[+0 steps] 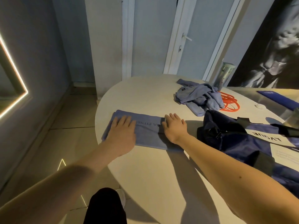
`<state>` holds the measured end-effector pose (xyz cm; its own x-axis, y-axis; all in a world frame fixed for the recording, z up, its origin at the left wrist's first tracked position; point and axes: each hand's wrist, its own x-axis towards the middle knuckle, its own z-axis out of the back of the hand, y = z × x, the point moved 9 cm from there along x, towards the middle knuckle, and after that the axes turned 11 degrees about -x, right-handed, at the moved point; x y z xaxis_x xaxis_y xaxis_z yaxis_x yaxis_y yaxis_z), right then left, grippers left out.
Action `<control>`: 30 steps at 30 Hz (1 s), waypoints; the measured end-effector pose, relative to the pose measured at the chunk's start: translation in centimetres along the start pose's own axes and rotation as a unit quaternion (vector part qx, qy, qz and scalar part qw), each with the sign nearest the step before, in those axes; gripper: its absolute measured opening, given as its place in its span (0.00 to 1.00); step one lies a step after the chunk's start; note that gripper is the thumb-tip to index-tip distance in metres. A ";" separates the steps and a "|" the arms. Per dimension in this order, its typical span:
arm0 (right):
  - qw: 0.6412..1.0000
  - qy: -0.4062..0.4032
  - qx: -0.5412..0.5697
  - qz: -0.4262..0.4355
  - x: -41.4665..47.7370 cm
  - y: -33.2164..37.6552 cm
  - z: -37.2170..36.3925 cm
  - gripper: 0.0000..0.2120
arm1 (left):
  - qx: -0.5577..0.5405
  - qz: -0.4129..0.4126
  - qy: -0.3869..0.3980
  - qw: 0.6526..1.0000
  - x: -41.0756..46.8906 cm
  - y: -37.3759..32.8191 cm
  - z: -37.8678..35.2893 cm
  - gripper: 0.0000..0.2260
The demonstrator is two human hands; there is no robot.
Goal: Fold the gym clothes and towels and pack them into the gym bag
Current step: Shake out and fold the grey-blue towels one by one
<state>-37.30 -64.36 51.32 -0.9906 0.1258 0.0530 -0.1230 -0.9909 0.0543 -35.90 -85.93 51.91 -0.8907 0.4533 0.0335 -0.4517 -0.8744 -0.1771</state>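
Observation:
A folded blue towel point(146, 131) with dark lettering lies flat near the left edge of the white round table point(145, 172). My left hand point(123, 131) presses flat on its left half, fingers straight. My right hand point(174, 126) lies flat on the towel's right end, fingers spread. A crumpled heap of blue-grey gym clothes point(199, 97) sits further back on the table. The dark navy gym bag point(234, 139) lies to the right of my right hand, with a black strap across it.
An orange cord point(229, 102) lies behind the clothes heap. A green bottle point(224, 75) stands at the table's far edge. A blue booklet point(275, 99) and a white sheet point(284, 156) are at the right. Tiled floor lies to the left.

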 end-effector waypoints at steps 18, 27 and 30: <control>0.970 0.094 0.159 -0.156 -3.7 -3.0 1.7 0.13 | -0.151 -0.145 -0.032 0.977 -6.3 -8.3 -1.1 0.19; 0.888 0.150 0.410 -0.142 -19.0 -1.0 1.0 0.12 | -0.239 -0.100 -0.042 0.965 -15.6 -6.9 -0.7 0.28; 0.876 0.142 0.447 -0.113 -21.5 -0.5 1.2 0.18 | -0.216 -0.140 -0.002 0.966 -17.9 -7.8 -1.4 0.37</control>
<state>-15.86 -66.51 51.34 -0.9371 0.1713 -0.3042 -0.3488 -0.4925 0.7973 -16.35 -86.99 51.33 -0.7379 0.6595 0.1435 -0.6116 -0.5635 -0.5554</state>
